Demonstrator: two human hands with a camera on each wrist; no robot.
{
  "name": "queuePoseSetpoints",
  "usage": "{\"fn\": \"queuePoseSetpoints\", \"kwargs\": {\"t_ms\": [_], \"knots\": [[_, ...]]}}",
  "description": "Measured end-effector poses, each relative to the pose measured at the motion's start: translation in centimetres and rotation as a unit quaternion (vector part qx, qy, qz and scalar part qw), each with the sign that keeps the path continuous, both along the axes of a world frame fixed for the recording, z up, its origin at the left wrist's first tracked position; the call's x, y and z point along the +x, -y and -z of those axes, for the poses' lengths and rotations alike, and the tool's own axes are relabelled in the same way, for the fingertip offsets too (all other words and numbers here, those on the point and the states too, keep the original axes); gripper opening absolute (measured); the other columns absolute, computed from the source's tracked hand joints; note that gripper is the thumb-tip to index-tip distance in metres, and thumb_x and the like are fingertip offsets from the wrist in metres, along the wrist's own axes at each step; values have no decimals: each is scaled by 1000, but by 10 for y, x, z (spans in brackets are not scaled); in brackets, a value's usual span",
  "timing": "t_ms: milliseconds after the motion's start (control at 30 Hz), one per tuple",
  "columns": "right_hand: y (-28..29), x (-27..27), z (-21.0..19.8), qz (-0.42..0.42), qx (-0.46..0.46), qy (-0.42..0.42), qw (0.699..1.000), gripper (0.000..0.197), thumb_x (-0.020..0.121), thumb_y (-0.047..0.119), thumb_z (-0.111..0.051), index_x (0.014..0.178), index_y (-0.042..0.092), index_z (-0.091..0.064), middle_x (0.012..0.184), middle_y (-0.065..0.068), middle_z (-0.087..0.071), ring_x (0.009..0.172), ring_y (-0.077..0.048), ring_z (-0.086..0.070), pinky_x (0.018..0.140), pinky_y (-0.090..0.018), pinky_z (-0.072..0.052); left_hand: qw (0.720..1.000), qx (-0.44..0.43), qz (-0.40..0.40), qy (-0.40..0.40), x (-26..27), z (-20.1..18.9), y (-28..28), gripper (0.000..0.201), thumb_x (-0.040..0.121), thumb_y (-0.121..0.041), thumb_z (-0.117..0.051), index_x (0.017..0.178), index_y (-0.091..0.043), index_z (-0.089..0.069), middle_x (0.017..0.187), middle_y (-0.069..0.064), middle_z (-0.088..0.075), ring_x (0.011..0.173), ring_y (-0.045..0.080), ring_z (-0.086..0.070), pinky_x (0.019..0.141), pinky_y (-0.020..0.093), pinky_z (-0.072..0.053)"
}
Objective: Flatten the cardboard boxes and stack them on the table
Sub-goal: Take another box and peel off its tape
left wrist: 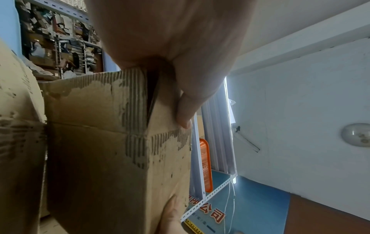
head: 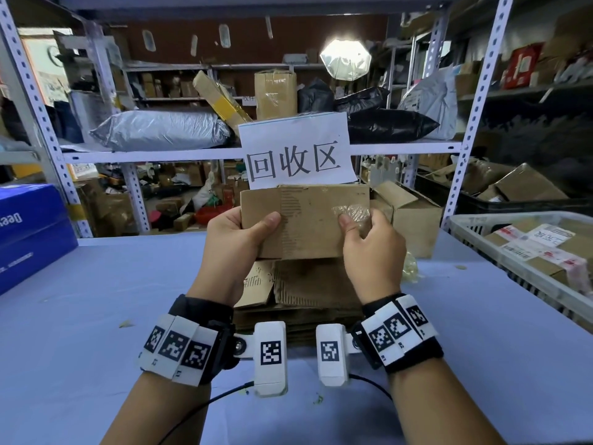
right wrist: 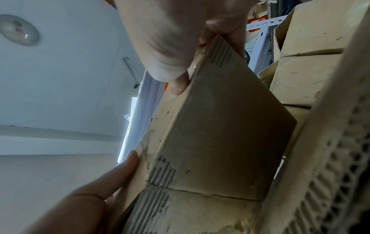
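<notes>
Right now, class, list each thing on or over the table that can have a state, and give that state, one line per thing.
Held cardboard box: still box-shaped, off the table, gripped by both hands.
Clear tape: partly peeled, crumpled at the right thumb.
Left hand: grips the box's left end.
Right hand: grips the box's right end.
Flattened cardboard stack: lying flat on the table.
White crate: holds taped parcels.
</notes>
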State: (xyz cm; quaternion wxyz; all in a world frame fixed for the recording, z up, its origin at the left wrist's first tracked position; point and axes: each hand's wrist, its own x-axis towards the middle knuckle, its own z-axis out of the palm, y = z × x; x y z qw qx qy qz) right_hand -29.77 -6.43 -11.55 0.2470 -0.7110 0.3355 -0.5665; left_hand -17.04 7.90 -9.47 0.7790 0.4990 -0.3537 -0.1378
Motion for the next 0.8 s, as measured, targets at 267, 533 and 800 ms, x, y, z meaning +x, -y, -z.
{"fn": "queuePoseSetpoints", "kwargs": {"t_ms": [267,533,800], "knots": [[0,-8,-11,-70,6,-64,995,62,82,70,-61,115,18,-55,99,8,-61,89,-14,-56,76,-33,-46,1000,-6,8,-19,-2,-1,0,12,91,-13,-74,102,-13,-77,101,7,-80,90,19,-77,69,28,-61],[12,-15,-9,-45,-29,-6,999,47,100,35,-58,58,26,-38,49,9,-42,49,-6,-39,47,-22,-25,1000,-5,4,-11,1,1,-3,13,90,-13,-75,103,-13,-77,102,8,-79,92,22,-77,72,31,-61],[7,-18,-10,-87,-24,-38,995,41,88,62,-62,80,22,-61,65,9,-64,60,-7,-56,52,-27,-40,1000,-4,-2,-5,3,1,-5,15,91,-13,-74,106,-14,-77,104,7,-79,95,22,-76,73,30,-61]]}}
